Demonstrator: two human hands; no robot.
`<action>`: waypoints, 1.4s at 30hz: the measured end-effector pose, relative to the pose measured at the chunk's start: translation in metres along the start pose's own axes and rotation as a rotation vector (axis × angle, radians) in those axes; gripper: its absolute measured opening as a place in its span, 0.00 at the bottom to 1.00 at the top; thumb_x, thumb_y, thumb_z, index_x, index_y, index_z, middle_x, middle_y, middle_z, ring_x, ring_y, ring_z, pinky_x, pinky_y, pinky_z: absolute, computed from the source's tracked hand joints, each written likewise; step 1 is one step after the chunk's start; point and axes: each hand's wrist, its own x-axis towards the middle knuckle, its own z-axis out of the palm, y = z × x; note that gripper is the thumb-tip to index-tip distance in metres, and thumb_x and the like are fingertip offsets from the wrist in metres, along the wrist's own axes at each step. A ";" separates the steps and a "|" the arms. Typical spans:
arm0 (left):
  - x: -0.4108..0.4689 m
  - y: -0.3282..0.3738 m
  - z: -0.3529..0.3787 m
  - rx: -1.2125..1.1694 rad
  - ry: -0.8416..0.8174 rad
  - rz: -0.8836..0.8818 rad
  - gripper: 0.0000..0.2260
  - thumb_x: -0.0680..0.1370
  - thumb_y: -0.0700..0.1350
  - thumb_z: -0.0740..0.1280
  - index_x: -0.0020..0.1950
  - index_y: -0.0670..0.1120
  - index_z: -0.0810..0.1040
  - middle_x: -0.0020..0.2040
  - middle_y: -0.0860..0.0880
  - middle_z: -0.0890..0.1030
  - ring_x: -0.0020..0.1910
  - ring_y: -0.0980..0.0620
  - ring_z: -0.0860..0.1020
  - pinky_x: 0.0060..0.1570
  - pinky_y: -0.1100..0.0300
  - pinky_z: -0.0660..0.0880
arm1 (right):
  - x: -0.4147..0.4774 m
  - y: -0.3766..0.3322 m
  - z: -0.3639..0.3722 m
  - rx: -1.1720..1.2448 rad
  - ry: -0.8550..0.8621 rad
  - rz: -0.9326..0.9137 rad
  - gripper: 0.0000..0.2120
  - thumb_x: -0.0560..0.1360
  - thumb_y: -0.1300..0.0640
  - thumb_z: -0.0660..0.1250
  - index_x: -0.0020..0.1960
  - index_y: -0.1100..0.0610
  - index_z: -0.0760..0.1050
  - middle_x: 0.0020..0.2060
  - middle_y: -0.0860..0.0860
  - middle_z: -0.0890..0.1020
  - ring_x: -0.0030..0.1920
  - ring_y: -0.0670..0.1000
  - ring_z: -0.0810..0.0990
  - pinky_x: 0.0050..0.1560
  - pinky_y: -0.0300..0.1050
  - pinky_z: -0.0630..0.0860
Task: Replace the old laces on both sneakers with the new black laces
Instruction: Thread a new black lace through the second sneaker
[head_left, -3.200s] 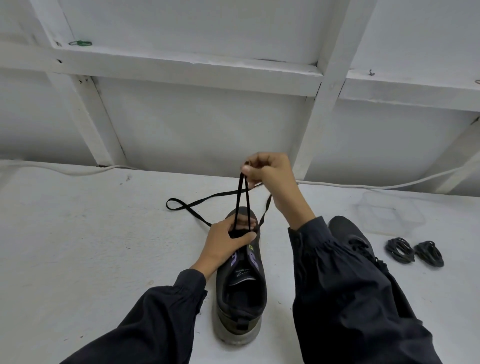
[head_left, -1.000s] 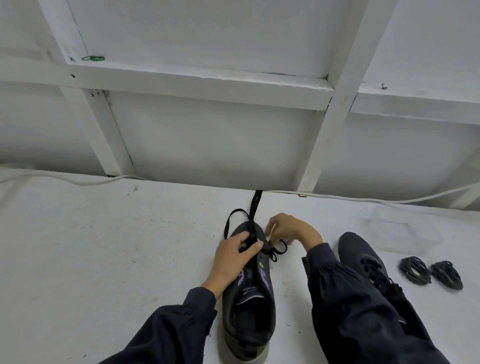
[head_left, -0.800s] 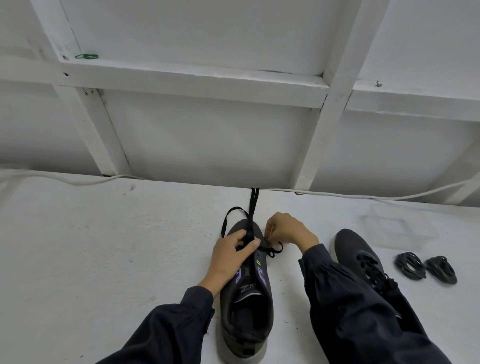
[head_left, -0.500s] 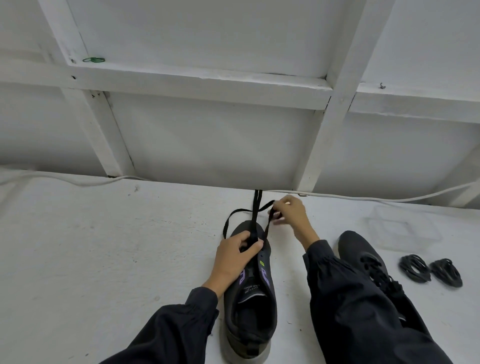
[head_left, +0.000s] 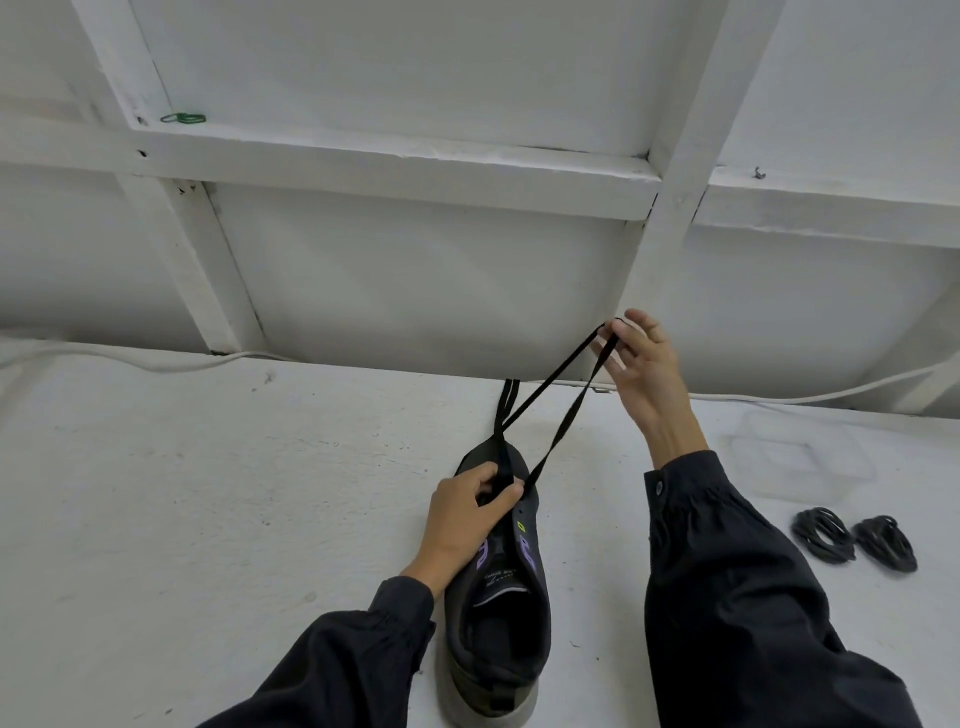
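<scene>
Sneaker (head_left: 498, 597) stands on the desk (head_left: 208, 493), heel nearest. Left hand (head_left: 462, 514) is clamped on its forefoot, pinching the black lace (head_left: 558, 431) there. The lace runs up to the raised right hand (head_left: 641, 364), which pinches it at the fingertips. Two coiled laces (head_left: 823, 535) lie well to the right.

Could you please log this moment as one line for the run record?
step: lacing sneaker | left hand: grips sneaker forefoot | right hand: pinches black lace loop, raised | coiled laces: on table, right side

Small print inside the sneaker (head_left: 496, 577) is too blurred to read
</scene>
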 end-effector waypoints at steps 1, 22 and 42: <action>-0.001 0.002 0.000 -0.001 -0.001 0.015 0.15 0.76 0.56 0.70 0.48 0.43 0.81 0.44 0.49 0.83 0.46 0.54 0.81 0.52 0.52 0.78 | -0.002 0.001 0.003 0.049 -0.025 0.006 0.08 0.77 0.68 0.65 0.52 0.57 0.74 0.42 0.53 0.81 0.46 0.52 0.81 0.62 0.56 0.77; -0.011 0.014 -0.002 -0.111 0.069 0.089 0.06 0.75 0.42 0.73 0.51 0.50 0.84 0.47 0.62 0.85 0.49 0.63 0.82 0.52 0.69 0.76 | 0.008 0.018 -0.026 -1.014 0.232 0.119 0.20 0.77 0.64 0.65 0.68 0.60 0.73 0.59 0.55 0.78 0.58 0.55 0.76 0.57 0.52 0.74; -0.005 0.011 -0.002 -0.063 0.072 0.054 0.07 0.73 0.46 0.75 0.51 0.48 0.83 0.45 0.56 0.85 0.47 0.61 0.82 0.54 0.58 0.78 | -0.077 0.044 0.050 -0.853 -0.238 0.144 0.16 0.69 0.65 0.76 0.36 0.76 0.73 0.30 0.67 0.75 0.24 0.47 0.67 0.27 0.35 0.65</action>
